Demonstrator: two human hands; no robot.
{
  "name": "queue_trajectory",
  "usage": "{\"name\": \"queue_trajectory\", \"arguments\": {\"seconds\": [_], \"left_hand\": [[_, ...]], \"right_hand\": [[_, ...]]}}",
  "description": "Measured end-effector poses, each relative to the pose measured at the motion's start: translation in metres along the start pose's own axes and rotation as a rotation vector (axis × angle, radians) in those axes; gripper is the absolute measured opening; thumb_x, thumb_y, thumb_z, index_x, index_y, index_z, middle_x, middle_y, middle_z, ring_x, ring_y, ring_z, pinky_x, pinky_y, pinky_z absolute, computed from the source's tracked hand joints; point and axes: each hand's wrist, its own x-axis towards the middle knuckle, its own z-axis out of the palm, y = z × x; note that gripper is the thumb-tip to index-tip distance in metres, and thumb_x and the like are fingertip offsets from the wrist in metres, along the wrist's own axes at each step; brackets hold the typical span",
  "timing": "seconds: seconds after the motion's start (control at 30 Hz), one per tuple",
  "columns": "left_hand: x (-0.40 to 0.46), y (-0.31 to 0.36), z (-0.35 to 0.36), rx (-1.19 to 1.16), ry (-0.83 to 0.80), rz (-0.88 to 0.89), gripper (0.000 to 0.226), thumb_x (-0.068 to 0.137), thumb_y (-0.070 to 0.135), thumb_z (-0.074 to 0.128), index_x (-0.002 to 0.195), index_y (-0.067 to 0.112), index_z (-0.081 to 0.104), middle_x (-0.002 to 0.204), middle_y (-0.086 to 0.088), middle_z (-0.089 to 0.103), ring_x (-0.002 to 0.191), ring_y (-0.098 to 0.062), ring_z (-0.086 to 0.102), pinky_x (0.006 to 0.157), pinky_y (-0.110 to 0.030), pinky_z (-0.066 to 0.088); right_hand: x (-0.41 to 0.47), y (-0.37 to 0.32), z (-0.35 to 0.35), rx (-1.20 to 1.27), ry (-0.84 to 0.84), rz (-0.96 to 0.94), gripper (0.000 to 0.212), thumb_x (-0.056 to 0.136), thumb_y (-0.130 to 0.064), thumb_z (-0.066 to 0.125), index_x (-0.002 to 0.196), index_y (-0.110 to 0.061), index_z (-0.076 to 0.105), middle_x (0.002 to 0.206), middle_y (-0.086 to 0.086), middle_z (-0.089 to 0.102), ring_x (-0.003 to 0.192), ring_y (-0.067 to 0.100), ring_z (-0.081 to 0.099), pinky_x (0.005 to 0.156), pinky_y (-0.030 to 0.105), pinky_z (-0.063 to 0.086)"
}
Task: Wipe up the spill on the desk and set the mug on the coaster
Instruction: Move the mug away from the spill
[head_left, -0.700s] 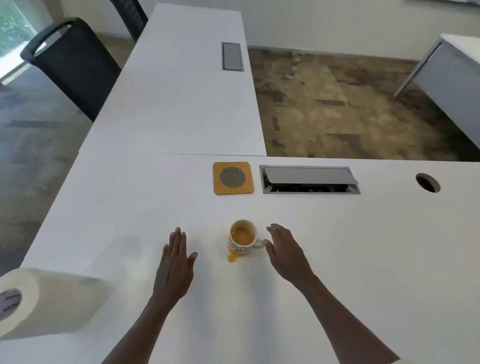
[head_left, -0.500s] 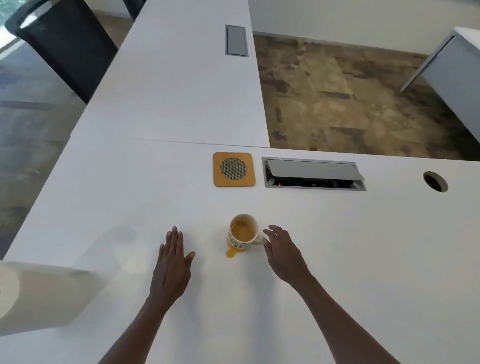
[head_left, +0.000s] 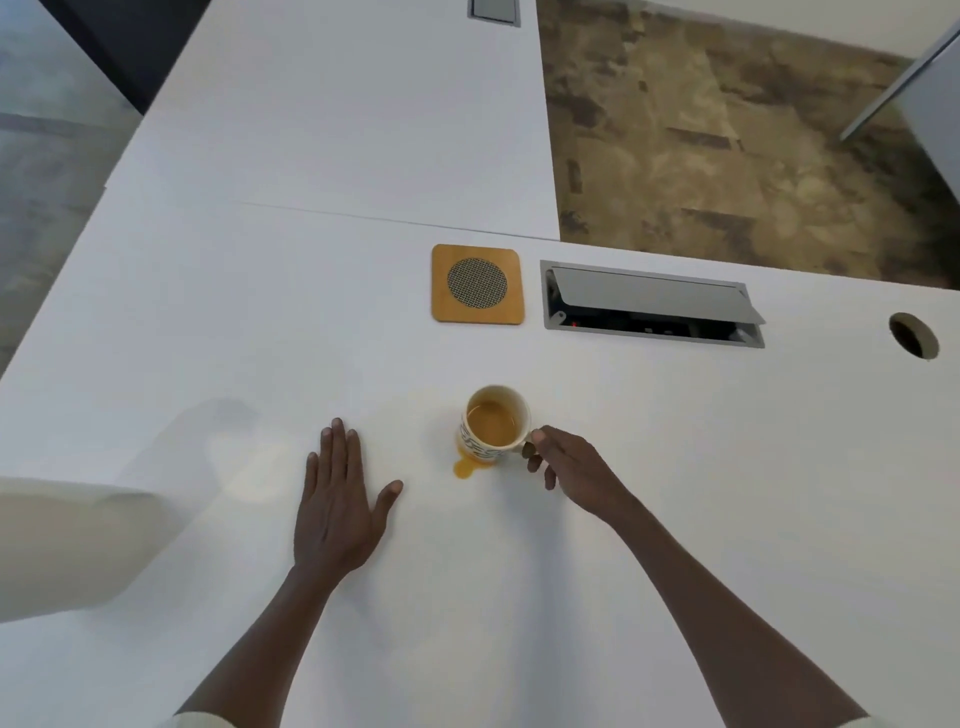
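One mug (head_left: 496, 426) at right grip (head_left: 563, 462).

Matt white desk (head_left: 675, 467), wooden coaster (head_left: 477, 283)

Mug (head_left: 496, 423) stands upright on the white surface (head_left: 675, 467), holding tan liquid. Orange spill (head_left: 464, 468) pools at its near-left base. Right hand (head_left: 571, 467) has fingers curled at the handle; full grip cannot be confirmed. Left hand (head_left: 337, 501) lies flat, fingers spread. Coaster (head_left: 477, 284) sits beyond the mug, unoccupied.
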Motion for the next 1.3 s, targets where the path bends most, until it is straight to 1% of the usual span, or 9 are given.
{"name": "queue_trajectory", "arguments": {"seconds": [0.07,0.13,0.2,0.37,0.57,0.63,0.77,1.03,1.3], "left_hand": [[0.000,-0.001,0.001,0.000,0.010,0.005,0.094,0.093,0.068,0.016,0.157,0.002,0.000,0.168,-0.012,-0.007,0.156,-0.025,-0.007,0.126,-0.043,0.006],[0.000,-0.002,0.002,-0.004,0.015,0.005,0.093,0.094,0.067,0.017,0.157,0.002,-0.003,0.168,-0.011,-0.008,0.156,-0.024,-0.007,0.126,-0.042,0.005],[0.001,-0.002,0.003,0.002,0.013,0.002,0.092,0.094,0.067,0.017,0.158,0.003,-0.004,0.168,-0.010,-0.009,0.156,-0.023,-0.008,0.126,-0.042,0.005],[0.001,-0.004,0.006,0.013,0.017,-0.002,0.090,0.096,0.065,0.020,0.158,0.005,-0.003,0.168,-0.009,-0.009,0.156,-0.022,-0.009,0.126,-0.041,0.005],[0.001,-0.004,0.007,0.029,0.021,0.003,0.088,0.096,0.064,0.019,0.158,0.006,-0.005,0.168,-0.009,-0.010,0.156,-0.022,-0.009,0.126,-0.040,0.004],[0.001,-0.004,0.007,0.028,0.027,0.001,0.088,0.097,0.064,0.019,0.158,0.006,-0.004,0.168,-0.009,-0.010,0.156,-0.022,-0.009,0.126,-0.041,0.005],[0.001,-0.005,0.008,0.022,0.031,-0.004,0.087,0.097,0.063,0.022,0.158,0.007,-0.004,0.168,-0.008,-0.010,0.156,-0.021,-0.009,0.126,-0.041,0.006],[0.002,-0.003,0.007,0.007,0.049,-0.010,0.088,0.097,0.064,0.023,0.158,0.006,-0.001,0.169,-0.009,-0.008,0.156,-0.021,-0.008,0.126,-0.040,0.004],[0.003,-0.004,0.009,0.002,0.059,-0.010,0.088,0.097,0.063,0.026,0.159,0.006,-0.001,0.169,-0.009,-0.009,0.156,-0.022,-0.007,0.126,-0.043,0.009]], "right_hand": [[0.003,-0.004,-0.006,0.071,-0.080,0.035,0.039,0.103,-0.039,0.040,0.082,-0.015,0.064,0.081,0.001,0.065,0.061,0.011,0.053,0.051,0.018,0.036],[0.007,-0.007,-0.012,0.084,-0.149,0.054,0.042,0.101,-0.044,0.041,0.083,-0.012,0.063,0.083,0.002,0.066,0.064,0.016,0.051,0.051,0.023,0.031],[0.009,-0.005,-0.016,0.105,-0.194,0.053,0.042,0.101,-0.044,0.042,0.085,-0.011,0.063,0.087,0.006,0.067,0.066,0.019,0.051,0.052,0.027,0.033],[0.015,-0.004,-0.021,0.131,-0.263,0.030,0.037,0.103,-0.034,0.042,0.080,-0.013,0.060,0.095,0.014,0.070,0.067,0.019,0.055,0.051,0.026,0.040],[0.022,-0.002,-0.023,0.160,-0.323,0.048,0.039,0.104,-0.029,0.040,0.087,0.001,0.058,0.094,0.018,0.069,0.075,0.023,0.059,0.057,0.029,0.045],[0.022,-0.001,-0.023,0.176,-0.334,0.048,0.038,0.104,-0.028,0.040,0.087,0.000,0.058,0.092,0.017,0.069,0.076,0.023,0.061,0.061,0.030,0.047],[0.023,-0.003,-0.021,0.215,-0.338,0.041,0.039,0.105,-0.026,0.038,0.074,-0.011,0.055,0.088,0.016,0.068,0.075,0.024,0.061,0.065,0.030,0.049],[0.020,-0.023,-0.023,0.283,-0.324,-0.008,0.039,0.097,-0.038,0.042,0.071,-0.010,0.049,0.084,0.019,0.067,0.073,0.028,0.060,0.064,0.029,0.049],[0.023,-0.083,-0.026,0.269,-0.308,-0.120,0.039,0.095,-0.037,0.043,0.067,-0.012,0.051,0.082,0.020,0.067,0.072,0.030,0.059,0.062,0.028,0.051]]}}
